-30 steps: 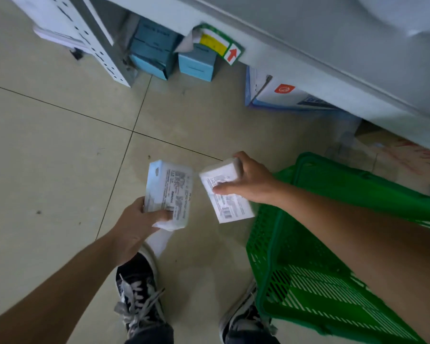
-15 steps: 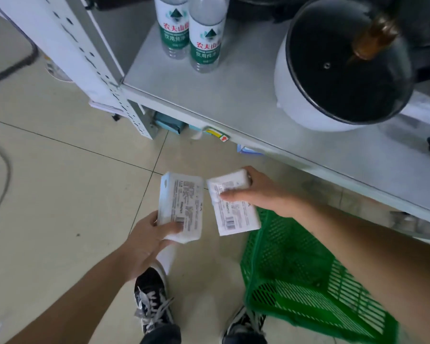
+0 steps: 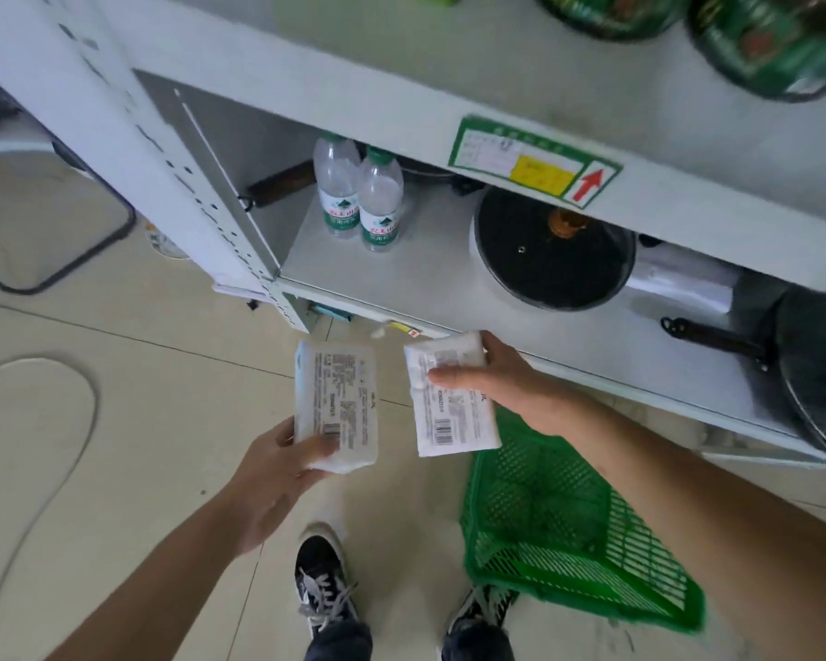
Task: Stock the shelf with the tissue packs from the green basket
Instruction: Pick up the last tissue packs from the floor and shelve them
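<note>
My left hand (image 3: 277, 474) grips a white tissue pack (image 3: 337, 403) by its lower end, printed label facing up. My right hand (image 3: 492, 379) holds a second white tissue pack (image 3: 451, 412) from above, thumb across its top. Both packs hover side by side over the floor, just in front of the white metal shelf (image 3: 425, 283). The green plastic basket (image 3: 559, 531) sits on the floor under my right forearm; its visible part holds nothing.
Two water bottles (image 3: 361, 198) stand at the shelf's left. A white pot with a dark glass lid (image 3: 551, 252) sits mid-shelf, a dark pan (image 3: 811, 369) at the right. A price tag (image 3: 535, 159) marks the shelf above. My shoes (image 3: 325, 589) are on the tiled floor.
The view has tilted up from the floor to the shelves. Both hands have risen with their packs toward the shelf edge; the basket now lies lower in the view.
</note>
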The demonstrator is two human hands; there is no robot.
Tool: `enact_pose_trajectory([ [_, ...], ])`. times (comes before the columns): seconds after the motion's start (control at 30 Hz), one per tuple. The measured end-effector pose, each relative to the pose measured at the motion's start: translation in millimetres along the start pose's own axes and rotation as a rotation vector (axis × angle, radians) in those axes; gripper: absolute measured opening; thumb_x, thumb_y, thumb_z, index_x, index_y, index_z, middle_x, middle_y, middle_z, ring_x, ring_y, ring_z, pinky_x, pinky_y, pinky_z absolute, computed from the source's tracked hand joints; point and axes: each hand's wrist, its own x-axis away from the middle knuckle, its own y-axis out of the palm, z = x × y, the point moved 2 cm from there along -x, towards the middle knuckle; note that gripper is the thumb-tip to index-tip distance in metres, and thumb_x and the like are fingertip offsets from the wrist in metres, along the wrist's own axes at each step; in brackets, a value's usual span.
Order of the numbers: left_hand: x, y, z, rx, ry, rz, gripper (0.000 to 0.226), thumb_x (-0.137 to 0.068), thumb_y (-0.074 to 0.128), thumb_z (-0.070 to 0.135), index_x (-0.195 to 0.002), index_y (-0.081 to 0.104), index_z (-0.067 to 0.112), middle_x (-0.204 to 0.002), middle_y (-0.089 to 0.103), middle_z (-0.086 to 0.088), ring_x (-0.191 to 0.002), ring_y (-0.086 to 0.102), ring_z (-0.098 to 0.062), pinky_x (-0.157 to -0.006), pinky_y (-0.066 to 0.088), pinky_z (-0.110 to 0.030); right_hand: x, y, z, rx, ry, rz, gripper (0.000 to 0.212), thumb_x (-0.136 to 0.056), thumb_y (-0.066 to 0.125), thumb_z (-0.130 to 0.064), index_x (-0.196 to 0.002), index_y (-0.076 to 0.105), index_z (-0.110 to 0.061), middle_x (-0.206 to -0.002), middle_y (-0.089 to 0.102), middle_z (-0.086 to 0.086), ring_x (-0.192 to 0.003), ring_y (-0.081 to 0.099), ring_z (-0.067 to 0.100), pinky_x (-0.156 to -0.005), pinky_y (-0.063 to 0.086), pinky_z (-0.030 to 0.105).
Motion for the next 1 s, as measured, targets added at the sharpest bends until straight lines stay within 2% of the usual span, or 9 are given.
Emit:
enact_pose_trajectory([
  [0.2, 59, 18, 43, 0.011, 0.057, -0.026, 0.039, -0.093, 0.056, -0.007, -0.131, 0.061, 0.002, -0.124, 0.076, -0.012, -0.115, 0.073, -0.028, -0.099, 0.053, -0.038, 53, -4, -43, -0.073, -0.036, 0.007, 0.055, -0.074, 0.09, -0.029, -0.119, 0.059, -0.021, -0.1, 0.081, 0.001, -0.092, 0.079, 0.018, -0.082, 0.058, 0.037],
  [0.33, 92, 30, 69, 0.01, 0.092, -0.05, 0.037, -0.094, 0.055, -0.006, -0.129, 0.061, 0.004, -0.122, 0.077, -0.01, -0.113, 0.075, -0.024, -0.088, 0.061, -0.028, 84, -5, -68, -0.087, -0.061, 0.013, 0.06, -0.073, 0.091, -0.034, -0.121, 0.058, -0.021, -0.105, 0.081, 0.002, -0.098, 0.078, 0.022, -0.091, 0.058, 0.044],
  [0.5, 133, 47, 94, -0.01, 0.123, -0.071, 0.037, -0.095, 0.053, -0.008, -0.129, 0.063, 0.004, -0.122, 0.078, -0.01, -0.113, 0.074, -0.025, -0.09, 0.061, -0.029, 122, -6, -91, -0.099, -0.058, 0.008, 0.074, -0.062, 0.093, -0.046, -0.124, 0.058, -0.026, -0.108, 0.08, -0.001, -0.1, 0.078, 0.021, -0.096, 0.058, 0.052],
  [0.63, 158, 61, 109, 0.001, 0.136, -0.104, 0.039, -0.095, 0.053, -0.007, -0.132, 0.06, 0.003, -0.125, 0.076, -0.013, -0.116, 0.073, -0.027, -0.089, 0.063, -0.028, 151, -5, -109, -0.096, -0.052, -0.013, 0.079, -0.062, 0.094, -0.047, -0.128, 0.057, -0.026, -0.11, 0.08, 0.0, -0.1, 0.078, 0.021, -0.095, 0.059, 0.053],
  [0.8, 186, 75, 134, 0.016, 0.153, -0.134, 0.039, -0.095, 0.052, -0.008, -0.131, 0.062, 0.001, -0.125, 0.076, -0.015, -0.119, 0.071, -0.031, -0.1, 0.055, -0.039, 187, -18, -132, -0.084, -0.06, -0.012, 0.075, -0.063, 0.093, -0.045, -0.126, 0.056, -0.025, -0.11, 0.08, 0.001, -0.101, 0.078, 0.022, -0.096, 0.058, 0.055],
  [1.0, 221, 89, 174, -0.064, 0.198, -0.143, 0.04, -0.094, 0.052, -0.009, -0.132, 0.062, 0.001, -0.122, 0.077, -0.016, -0.113, 0.074, -0.03, -0.09, 0.061, -0.033, 230, -50, -173, -0.009, -0.085, 0.011, 0.065, -0.071, 0.089, -0.045, -0.125, 0.059, -0.023, -0.109, 0.08, 0.001, -0.101, 0.077, 0.022, -0.096, 0.058, 0.052],
])
